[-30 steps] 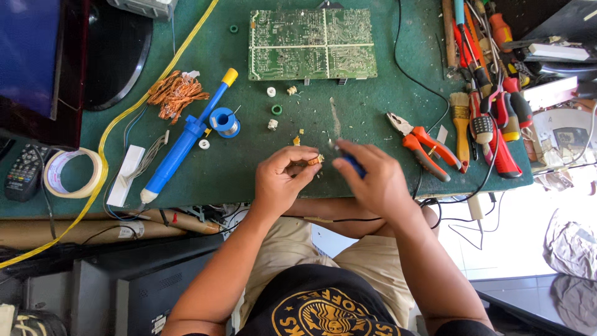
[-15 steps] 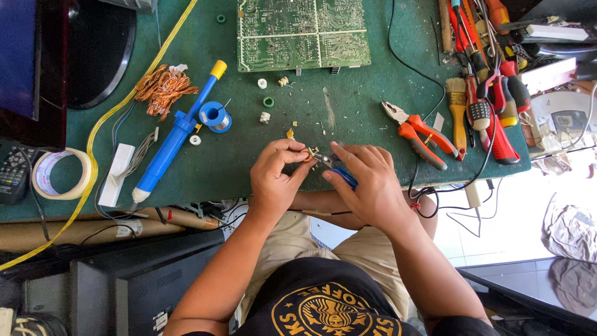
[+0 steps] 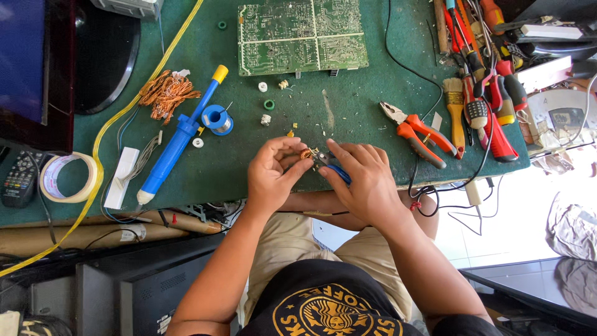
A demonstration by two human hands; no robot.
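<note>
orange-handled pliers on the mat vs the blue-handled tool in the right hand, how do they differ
The orange-handled pliers lie untouched on the green mat, right of the hands; the blue-handled tool is gripped in the right hand.
The pliers show whole, jaws to handles; the blue-handled tool is mostly hidden by fingers.
The pliers touch nothing being worked; the tool's tip meets the small copper coil pinched in the left hand.
Both are metal-tipped hand tools with coloured grips.

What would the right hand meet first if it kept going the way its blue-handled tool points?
The right hand aims its blue-handled tool leftward in the picture at the small copper-wound part pinched in the left hand. That part comes first; the tip looks to be at or on it already, though contact is unclear.
</note>
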